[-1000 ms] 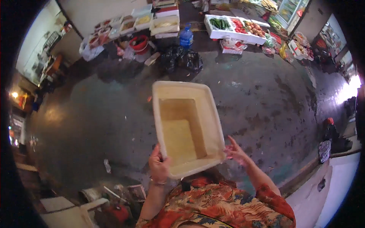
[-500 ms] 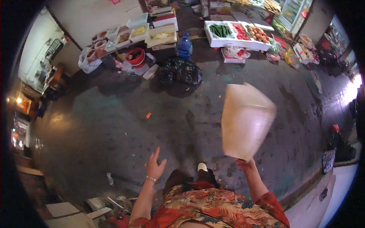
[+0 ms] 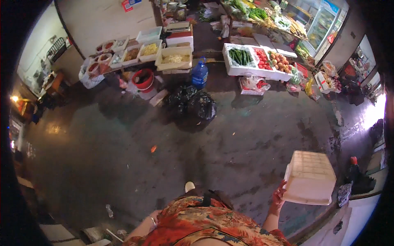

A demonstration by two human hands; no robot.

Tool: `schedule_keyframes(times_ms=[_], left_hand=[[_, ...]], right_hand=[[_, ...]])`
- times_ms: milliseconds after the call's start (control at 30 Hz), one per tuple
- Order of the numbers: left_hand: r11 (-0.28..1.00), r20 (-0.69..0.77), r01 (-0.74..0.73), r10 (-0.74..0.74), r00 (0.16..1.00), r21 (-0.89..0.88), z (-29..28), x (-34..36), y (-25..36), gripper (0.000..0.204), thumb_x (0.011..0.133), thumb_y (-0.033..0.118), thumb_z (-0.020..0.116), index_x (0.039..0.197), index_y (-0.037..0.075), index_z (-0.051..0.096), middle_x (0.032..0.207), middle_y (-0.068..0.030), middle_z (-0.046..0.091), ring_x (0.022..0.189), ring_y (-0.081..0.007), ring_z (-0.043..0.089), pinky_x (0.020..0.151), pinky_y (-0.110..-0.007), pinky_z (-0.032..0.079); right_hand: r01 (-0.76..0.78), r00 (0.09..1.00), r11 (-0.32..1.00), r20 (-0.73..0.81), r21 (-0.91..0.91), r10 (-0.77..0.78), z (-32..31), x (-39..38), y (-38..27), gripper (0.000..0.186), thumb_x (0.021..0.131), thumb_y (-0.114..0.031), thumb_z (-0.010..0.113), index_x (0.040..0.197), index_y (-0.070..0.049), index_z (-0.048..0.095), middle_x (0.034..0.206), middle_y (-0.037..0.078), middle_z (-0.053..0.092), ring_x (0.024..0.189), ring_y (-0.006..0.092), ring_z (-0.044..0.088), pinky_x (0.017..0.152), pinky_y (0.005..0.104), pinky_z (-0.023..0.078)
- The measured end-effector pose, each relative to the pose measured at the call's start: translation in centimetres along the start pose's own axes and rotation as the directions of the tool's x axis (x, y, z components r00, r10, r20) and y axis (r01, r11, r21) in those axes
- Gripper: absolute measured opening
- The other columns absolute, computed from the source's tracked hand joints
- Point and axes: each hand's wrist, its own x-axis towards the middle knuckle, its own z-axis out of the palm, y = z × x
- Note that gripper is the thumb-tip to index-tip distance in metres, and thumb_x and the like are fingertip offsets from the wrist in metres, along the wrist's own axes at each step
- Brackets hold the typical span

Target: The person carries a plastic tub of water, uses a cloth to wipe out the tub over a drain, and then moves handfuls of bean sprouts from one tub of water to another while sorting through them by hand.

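Observation:
My right hand [image 3: 279, 194] grips the rim of a whitish plastic tub [image 3: 310, 179], held out to the right above the floor. The tub is tipped over, with its ribbed outer base and sides in view; its inside is hidden. Low on my left side, my left hand [image 3: 155, 214] is beside my patterned red and tan top [image 3: 209, 217]. The fingers of that hand are hidden against the clothing.
Ahead stand black plastic bags [image 3: 191, 102], a blue water jug [image 3: 200, 74] and a red bucket [image 3: 143, 80]. Behind them are pale food bins [image 3: 174, 65] and white foam boxes [image 3: 258, 73] of vegetables. A low ledge [image 3: 328, 223] runs along the right.
My right hand has swung the tub outward to the right and lower, turning it. My left hand has dropped back against my side. The stalls ahead appear lower in view.

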Motion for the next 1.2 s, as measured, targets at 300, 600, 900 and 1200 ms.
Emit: schedule_keyframes(times_ms=[300, 600, 900, 1200], left_hand=[[0.816, -0.141, -0.481, 0.46, 0.876, -0.32, -6.2, 4.1, 31.7, 0.058, 0.081, 0.014, 0.059, 0.136, 0.011, 0.041, 0.086, -0.0054, 0.061, 0.065, -0.0159, 0.061, 0.049, -0.029, 0.045], [0.895, 0.049, -0.426, 0.424, 0.905, 0.134, 8.9, 1.6, 39.8, 0.055, 0.078, 0.006, 0.059, 0.132, 0.01, 0.048, 0.103, -0.0075, 0.063, 0.074, -0.0159, 0.064, 0.06, -0.031, 0.051], [0.936, -0.057, -0.264, 0.284, 0.957, 0.233, 10.3, 3.7, 45.6, 0.059, 0.072, -0.001, 0.053, 0.13, 0.009, 0.051, 0.116, -0.016, 0.061, 0.107, -0.0272, 0.058, 0.086, -0.029, 0.047], [0.803, -0.056, -0.596, 0.595, 0.802, 0.01, 9.8, 10.4, 70.5, 0.049, 0.078, 0.012, 0.058, 0.125, 0.001, 0.053, 0.101, -0.0064, 0.066, 0.092, -0.0159, 0.063, 0.079, -0.027, 0.049]], right_hand=[[0.05, 0.739, 0.954, -0.631, -0.297, -0.236, -3.9, 2.0, -1.4, 0.034, 0.089, -0.021, 0.052, 0.121, -0.009, 0.053, 0.118, 0.012, 0.059, 0.075, 0.0171, 0.063, 0.053, 0.0261, 0.053], [-0.089, 0.667, 0.981, -0.721, 0.172, 0.187, -5.3, 20.2, -6.0, 0.02, 0.086, -0.025, 0.055, 0.1, -0.011, 0.057, 0.077, 0.003, 0.058, 0.056, 0.0116, 0.056, 0.044, 0.0245, 0.047], [-0.476, 0.716, 0.862, -0.647, -0.175, 0.264, -9.0, 41.8, -9.5, 0.025, 0.085, -0.017, 0.054, 0.108, -0.007, 0.057, 0.085, 0.007, 0.062, 0.059, 0.0147, 0.057, 0.045, 0.0258, 0.045], [-0.594, 0.769, 0.411, -0.638, -0.691, 0.037, -1.5, 60.8, -3.9, 0.015, 0.086, -0.019, 0.057, 0.092, -0.006, 0.06, 0.07, 0.0, 0.058, 0.058, 0.0099, 0.054, 0.049, 0.021, 0.039]])
